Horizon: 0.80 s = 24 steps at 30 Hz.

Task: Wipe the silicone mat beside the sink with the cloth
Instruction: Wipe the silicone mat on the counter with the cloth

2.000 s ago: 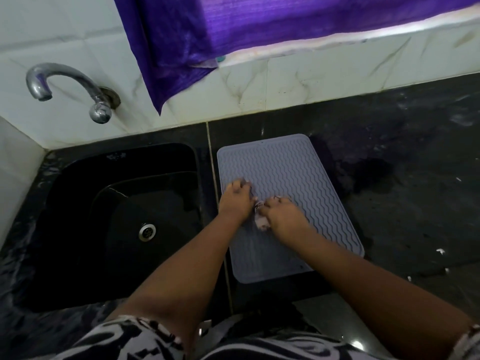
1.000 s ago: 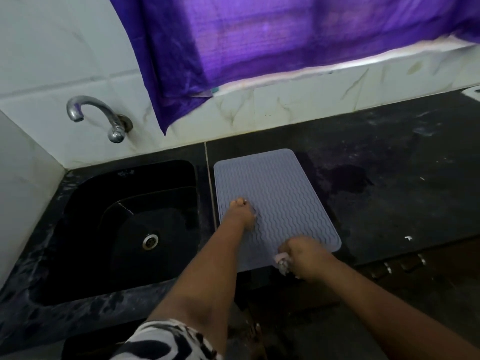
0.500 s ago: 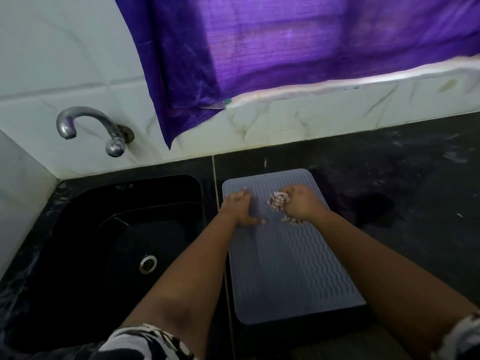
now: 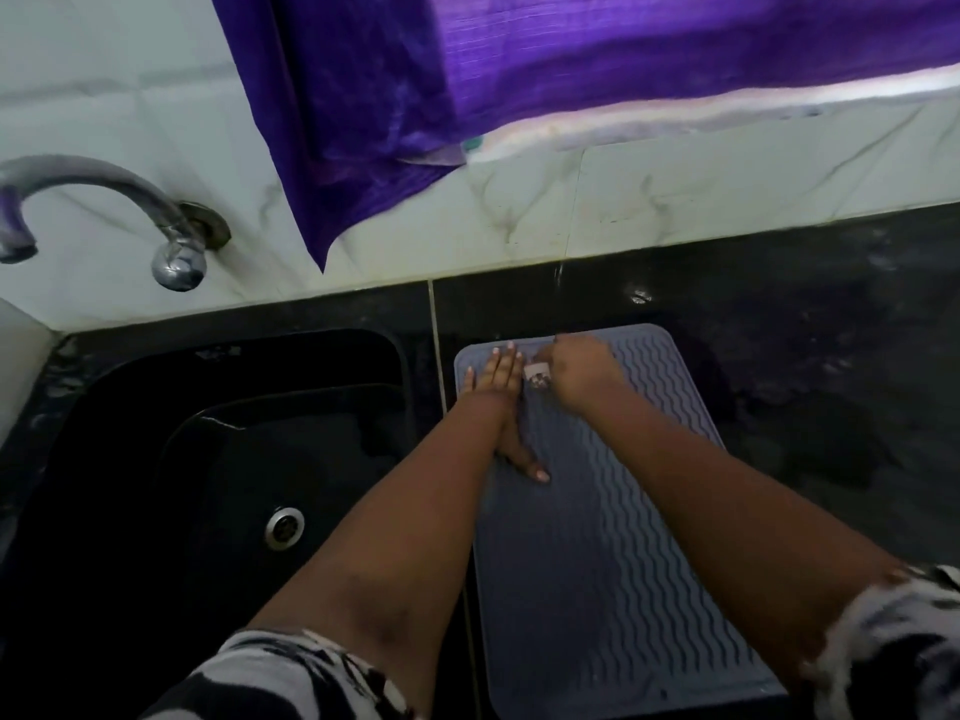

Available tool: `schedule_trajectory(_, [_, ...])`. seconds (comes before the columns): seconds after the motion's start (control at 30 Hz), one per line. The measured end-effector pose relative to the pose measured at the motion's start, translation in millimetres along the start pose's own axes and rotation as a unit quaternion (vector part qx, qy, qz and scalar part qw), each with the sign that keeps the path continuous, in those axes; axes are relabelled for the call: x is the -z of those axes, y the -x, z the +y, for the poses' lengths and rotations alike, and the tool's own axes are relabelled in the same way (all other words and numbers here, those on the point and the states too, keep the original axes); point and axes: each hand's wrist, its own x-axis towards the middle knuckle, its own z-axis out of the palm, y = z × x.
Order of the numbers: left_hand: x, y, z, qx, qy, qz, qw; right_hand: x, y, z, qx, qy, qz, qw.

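A grey silicone mat (image 4: 597, 553) with a wavy ribbed surface lies on the black counter just right of the sink (image 4: 218, 459). My left hand (image 4: 498, 387) rests flat on the mat's far left corner, fingers spread, thumb pointing back toward me. Right beside it, my right hand (image 4: 582, 374) is closed around a small crumpled patterned cloth (image 4: 537, 377) and presses it onto the mat near the far edge. Only a bit of the cloth shows between the two hands.
A chrome tap (image 4: 171, 236) juts from the white tiled wall over the black sink, whose drain (image 4: 284, 527) sits low. A purple curtain (image 4: 467, 96) hangs above. Dark counter (image 4: 805, 356) with a wet patch stretches to the right.
My right hand has carried the cloth from the mat's near edge up to its far edge, close to the left hand. My left hand has opened flat and slid to the far left corner.
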Motion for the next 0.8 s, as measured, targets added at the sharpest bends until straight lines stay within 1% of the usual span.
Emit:
schedule_trajectory(0.07, [2, 1, 2, 0.008, -0.003, 0.002, 1.000, 1, 27, 2, 0.004, 0.000, -0.057, 0.998])
schedule_trajectory(0.17, [4, 2, 6, 0.019, 0.001, 0.001, 1.000, -3, 76, 6, 0.041, -0.001, -0.075, 0.996])
schedule_trajectory(0.2, [5, 4, 6, 0.024, 0.002, 0.001, 1.000, 1, 84, 7, 0.040, -0.002, -0.100, 0.994])
schedule_trajectory(0.27, [7, 7, 7, 0.025, -0.002, 0.006, 1.000, 17, 75, 7, 0.005, -0.046, -0.152, 0.987])
schedule_trajectory(0.3, [8, 8, 7, 0.021, -0.007, 0.004, 1.000, 27, 65, 6, -0.016, -0.080, -0.156, 0.984])
schedule_trajectory(0.33, [9, 10, 7, 0.017, -0.011, -0.002, 1.000, 35, 52, 6, -0.030, -0.109, -0.133, 0.985])
schedule_trajectory(0.4, [12, 10, 6, 0.018, -0.023, -0.022, 0.999, 41, 27, 6, -0.019, -0.114, -0.054, 0.992])
schedule_trajectory(0.5, [16, 1, 5, 0.025, -0.039, -0.043, 0.998, 20, 19, 0, 0.026, -0.005, -0.045, 0.999])
schedule_trajectory(0.53, [15, -1, 6, 0.031, -0.043, -0.044, 0.998, 11, 25, -1, 0.040, 0.016, -0.029, 0.999])
schedule_trajectory(0.6, [12, -3, 6, 0.039, -0.043, -0.045, 0.997, -1, 46, -2, 0.041, 0.003, -0.007, 0.999])
schedule_trajectory(0.67, [12, -2, 6, 0.038, -0.034, -0.036, 0.998, -9, 80, 1, 0.041, -0.041, -0.024, 0.998])
schedule_trajectory(0.77, [12, 2, 5, 0.031, -0.029, -0.039, 0.998, -26, 154, 3, 0.076, -0.033, -0.010, 0.996])
schedule_trajectory(0.8, [12, 2, 4, 0.030, -0.029, -0.043, 0.998, -31, 177, 1, 0.077, -0.028, -0.019, 0.996])
